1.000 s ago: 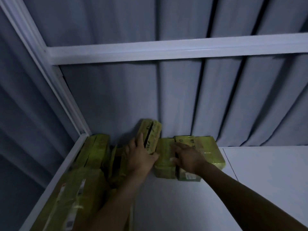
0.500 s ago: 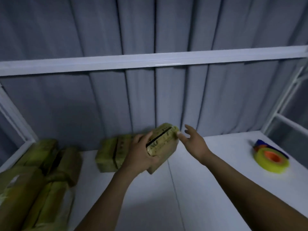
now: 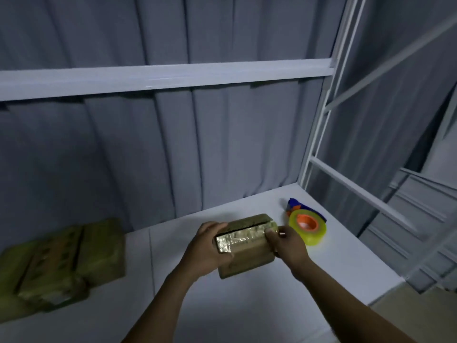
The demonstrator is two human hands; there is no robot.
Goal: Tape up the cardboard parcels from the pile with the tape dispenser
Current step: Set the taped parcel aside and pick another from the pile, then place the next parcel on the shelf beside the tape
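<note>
Left hand [image 3: 207, 246] and right hand [image 3: 289, 243] are clamping curled fingers on parcel's [image 3: 244, 248] 2 ends, tape dispenser [image 3: 308, 229] lying just beside right hand.

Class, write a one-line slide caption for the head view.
Left hand and right hand grip a parcel at a white table; tape dispenser lies just right of it, pile at far left.

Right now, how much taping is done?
It looks barely started. One parcel is off the pile, gripped by the left hand and right hand. The dispenser lies untouched on the table. Taping this parcel and the rest is left.
</note>
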